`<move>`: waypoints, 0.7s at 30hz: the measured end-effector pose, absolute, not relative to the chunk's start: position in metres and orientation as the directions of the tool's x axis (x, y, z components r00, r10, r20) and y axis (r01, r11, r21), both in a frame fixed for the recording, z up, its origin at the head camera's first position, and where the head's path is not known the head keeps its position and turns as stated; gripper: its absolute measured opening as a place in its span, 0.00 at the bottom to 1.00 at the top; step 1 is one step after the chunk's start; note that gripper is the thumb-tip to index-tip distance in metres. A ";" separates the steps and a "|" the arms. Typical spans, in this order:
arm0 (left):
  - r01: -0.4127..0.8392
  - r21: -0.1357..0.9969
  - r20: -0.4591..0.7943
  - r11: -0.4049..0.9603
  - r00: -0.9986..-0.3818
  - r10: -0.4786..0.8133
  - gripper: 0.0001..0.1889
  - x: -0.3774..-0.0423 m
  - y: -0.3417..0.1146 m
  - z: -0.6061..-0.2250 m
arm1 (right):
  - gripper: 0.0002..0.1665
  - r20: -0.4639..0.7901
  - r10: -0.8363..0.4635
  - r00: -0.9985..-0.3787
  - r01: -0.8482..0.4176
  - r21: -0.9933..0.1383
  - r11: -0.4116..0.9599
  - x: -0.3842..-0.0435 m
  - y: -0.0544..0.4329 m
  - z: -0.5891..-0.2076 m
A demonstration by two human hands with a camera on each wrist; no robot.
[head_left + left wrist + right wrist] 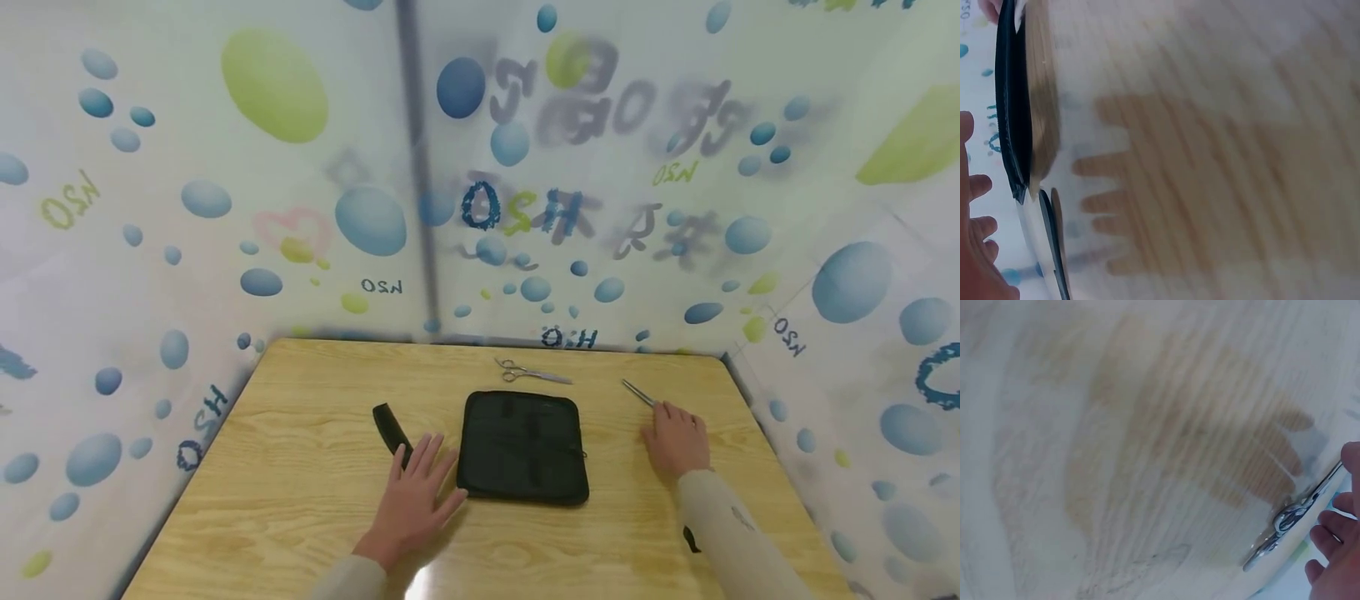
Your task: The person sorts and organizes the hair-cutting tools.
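Note:
My left hand [412, 504] is spread flat, with its fingers apart, between a black comb [388, 427] and a black zip case [525, 450]. Its fingertips overlap the comb's near end in the head view. In the left wrist view the case [1013, 100] and comb [1052, 237] lie beyond the fingers. On the right, my right hand [677, 437] is over a pair of metal scissors [637, 392]; only the blade end shows past its fingers from above. The right wrist view shows the scissors' finger rings [1288, 519] below loosely extended fingers [1329, 540].
A second pair of scissors [536, 375] lies behind the case, near the back edge of the wooden table [315, 450]. White curtains [337, 167] with blue and green drops close off the back and both sides.

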State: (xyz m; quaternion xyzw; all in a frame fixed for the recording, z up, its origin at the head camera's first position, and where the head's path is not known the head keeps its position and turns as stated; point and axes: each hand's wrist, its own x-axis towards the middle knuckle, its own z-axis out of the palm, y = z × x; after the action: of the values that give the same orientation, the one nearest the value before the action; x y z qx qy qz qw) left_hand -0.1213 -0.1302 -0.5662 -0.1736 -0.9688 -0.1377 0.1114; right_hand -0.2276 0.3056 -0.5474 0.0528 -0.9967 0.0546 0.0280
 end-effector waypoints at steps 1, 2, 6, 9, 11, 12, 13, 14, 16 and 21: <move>0.366 0.229 0.254 0.902 -0.917 0.308 0.32 -0.122 -0.129 -0.566 | 0.30 0.068 -0.098 -0.993 -0.105 -0.112 0.988 -0.229 0.306 -0.547; 0.365 0.231 0.245 0.902 -0.919 0.309 0.32 -0.123 -0.128 -0.566 | 0.29 0.073 -0.094 -0.993 -0.101 -0.110 0.989 -0.231 0.306 -0.548; 0.366 0.232 0.228 0.901 -0.921 0.316 0.32 -0.126 -0.125 -0.567 | 0.25 0.090 -0.084 -0.992 -0.092 -0.089 0.992 -0.239 0.307 -0.550; 0.377 0.220 0.239 0.900 -0.915 0.325 0.32 -0.127 -0.123 -0.567 | 0.22 0.102 -0.080 -0.992 -0.087 -0.064 0.994 -0.243 0.308 -0.552; 0.384 0.213 0.242 0.898 -0.912 0.332 0.32 -0.127 -0.122 -0.567 | 0.20 0.107 -0.082 -0.991 -0.088 -0.045 0.995 -0.245 0.307 -0.551; 0.386 0.212 0.241 0.898 -0.911 0.334 0.32 -0.128 -0.122 -0.567 | 0.19 0.108 -0.083 -0.991 -0.087 -0.037 0.996 -0.247 0.307 -0.551; 0.387 0.213 0.239 0.897 -0.911 0.336 0.32 -0.128 -0.122 -0.567 | 0.19 0.105 -0.082 -0.991 -0.085 -0.028 0.996 -0.248 0.307 -0.551; 0.388 0.216 0.234 0.896 -0.912 0.338 0.32 -0.128 -0.122 -0.567 | 0.18 0.100 -0.081 -0.992 -0.084 -0.024 0.996 -0.248 0.306 -0.550; 0.386 0.221 0.222 0.895 -0.914 0.339 0.32 -0.128 -0.121 -0.568 | 0.16 0.092 -0.080 -0.993 -0.082 -0.012 0.997 -0.250 0.305 -0.548; 0.377 0.217 0.207 0.900 -0.919 0.335 0.32 -0.129 -0.120 -0.568 | 0.08 0.060 -0.079 -0.995 -0.079 -0.007 0.997 -0.256 0.306 -0.547</move>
State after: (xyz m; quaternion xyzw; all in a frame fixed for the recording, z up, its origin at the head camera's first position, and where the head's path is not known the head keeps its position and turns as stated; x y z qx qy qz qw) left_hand -0.1290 -0.1196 -0.5678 -0.1831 -0.9713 -0.1274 0.0826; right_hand -0.2556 0.3058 -0.5473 0.0396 -0.9988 0.0049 0.0298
